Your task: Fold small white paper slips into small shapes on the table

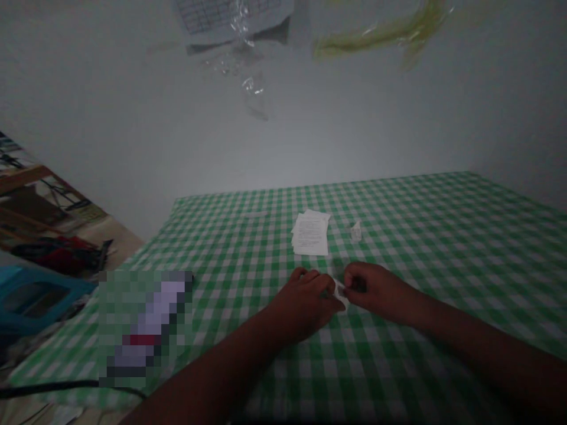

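Paper scrap (340,292) pinched between left-hand fingers (319,281) and right-hand fingers (357,275).

1. No word, number, brand or sign can be read anywhere in this view.
2. The stack of white papers (310,233) on the green gingham tablecloth (443,236) carries lines of small dark print, too small and dim to read.
3. The grid-ruled sheet (230,15) on the wall (283,130) shows ruled lines only — no legible characters.
4. The pixelated patch (146,324) on the cloth hides whatever lies there — only pale and red blocks show.
5. The small white paper scrap (341,293) shows no marks that can be made out.
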A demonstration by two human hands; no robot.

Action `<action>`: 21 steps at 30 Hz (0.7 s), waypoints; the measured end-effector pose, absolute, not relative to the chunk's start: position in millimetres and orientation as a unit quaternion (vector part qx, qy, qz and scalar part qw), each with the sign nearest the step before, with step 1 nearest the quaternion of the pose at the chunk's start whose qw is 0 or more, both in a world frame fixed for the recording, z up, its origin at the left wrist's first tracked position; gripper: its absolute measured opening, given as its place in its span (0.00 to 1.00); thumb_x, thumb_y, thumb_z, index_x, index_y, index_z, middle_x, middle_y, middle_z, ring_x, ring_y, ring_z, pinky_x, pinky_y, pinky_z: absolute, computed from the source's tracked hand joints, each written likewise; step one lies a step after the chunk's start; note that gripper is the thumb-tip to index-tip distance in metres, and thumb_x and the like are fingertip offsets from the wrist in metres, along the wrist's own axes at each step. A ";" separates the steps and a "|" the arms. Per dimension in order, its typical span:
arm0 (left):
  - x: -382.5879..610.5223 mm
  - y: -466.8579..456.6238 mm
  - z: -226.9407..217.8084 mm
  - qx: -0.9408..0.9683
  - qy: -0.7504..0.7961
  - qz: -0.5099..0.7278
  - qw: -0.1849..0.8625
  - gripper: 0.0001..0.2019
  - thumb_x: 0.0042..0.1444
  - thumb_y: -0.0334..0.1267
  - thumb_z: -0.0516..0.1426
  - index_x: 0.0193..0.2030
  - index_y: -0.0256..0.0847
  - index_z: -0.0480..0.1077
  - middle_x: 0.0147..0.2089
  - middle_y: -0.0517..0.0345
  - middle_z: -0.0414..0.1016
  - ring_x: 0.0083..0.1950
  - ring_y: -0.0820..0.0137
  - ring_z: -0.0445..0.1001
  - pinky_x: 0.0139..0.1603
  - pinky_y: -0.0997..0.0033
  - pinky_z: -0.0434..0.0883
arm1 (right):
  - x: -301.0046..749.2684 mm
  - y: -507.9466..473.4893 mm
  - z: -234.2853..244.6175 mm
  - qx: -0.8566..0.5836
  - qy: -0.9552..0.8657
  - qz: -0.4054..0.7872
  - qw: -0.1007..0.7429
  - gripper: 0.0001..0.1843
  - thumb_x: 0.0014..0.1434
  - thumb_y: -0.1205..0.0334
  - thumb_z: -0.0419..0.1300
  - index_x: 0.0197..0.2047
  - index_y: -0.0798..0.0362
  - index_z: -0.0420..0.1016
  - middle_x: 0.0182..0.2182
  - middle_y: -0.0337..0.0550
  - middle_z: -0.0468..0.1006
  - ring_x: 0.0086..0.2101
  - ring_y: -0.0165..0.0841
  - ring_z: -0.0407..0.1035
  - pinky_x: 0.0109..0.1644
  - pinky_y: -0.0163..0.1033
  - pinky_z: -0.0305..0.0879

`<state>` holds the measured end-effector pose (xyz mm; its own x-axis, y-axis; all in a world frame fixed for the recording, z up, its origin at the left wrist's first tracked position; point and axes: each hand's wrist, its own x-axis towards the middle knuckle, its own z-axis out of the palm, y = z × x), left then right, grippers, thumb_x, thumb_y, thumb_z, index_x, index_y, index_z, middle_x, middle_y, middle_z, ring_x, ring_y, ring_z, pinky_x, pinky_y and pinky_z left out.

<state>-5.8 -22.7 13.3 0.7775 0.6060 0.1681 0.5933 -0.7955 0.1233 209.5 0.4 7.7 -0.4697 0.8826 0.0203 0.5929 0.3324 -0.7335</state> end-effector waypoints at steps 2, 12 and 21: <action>-9.3 -24.0 17.1 0.943 0.307 0.129 0.026 0.08 0.62 0.37 0.57 0.46 0.52 0.74 0.48 0.60 0.71 0.50 0.65 0.68 0.51 0.60 0.60 | 210.2 -0.5 12.2 -0.465 -0.789 0.322 0.238 0.03 0.52 0.67 0.58 0.30 0.51 0.66 0.27 0.37 0.70 0.28 0.31 0.65 0.32 0.37 0.59; -18.8 -21.3 29.9 0.912 0.355 0.189 0.079 0.03 0.59 0.32 0.57 0.39 0.41 0.70 0.44 0.57 0.72 0.46 0.67 0.69 0.49 0.64 0.64 | 207.0 -0.2 16.2 -0.359 -0.890 0.092 0.266 0.05 0.62 0.69 0.51 0.38 0.52 0.67 0.35 0.47 0.73 0.40 0.39 0.66 0.45 0.46 0.63; -17.1 -12.9 10.7 0.891 0.394 0.193 0.117 0.13 0.54 0.36 0.61 0.45 0.39 0.66 0.46 0.53 0.72 0.49 0.64 0.69 0.51 0.62 0.67 | 204.7 -2.2 2.6 -0.300 -0.931 0.110 0.179 0.06 0.61 0.69 0.54 0.41 0.54 0.70 0.37 0.48 0.73 0.40 0.39 0.65 0.46 0.45 0.65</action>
<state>-17.1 -12.9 10.7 0.6161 0.7465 0.2514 0.6567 -0.6630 0.3594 204.7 -2.2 2.6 -0.7560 0.5978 0.2665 0.5193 0.7957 -0.3117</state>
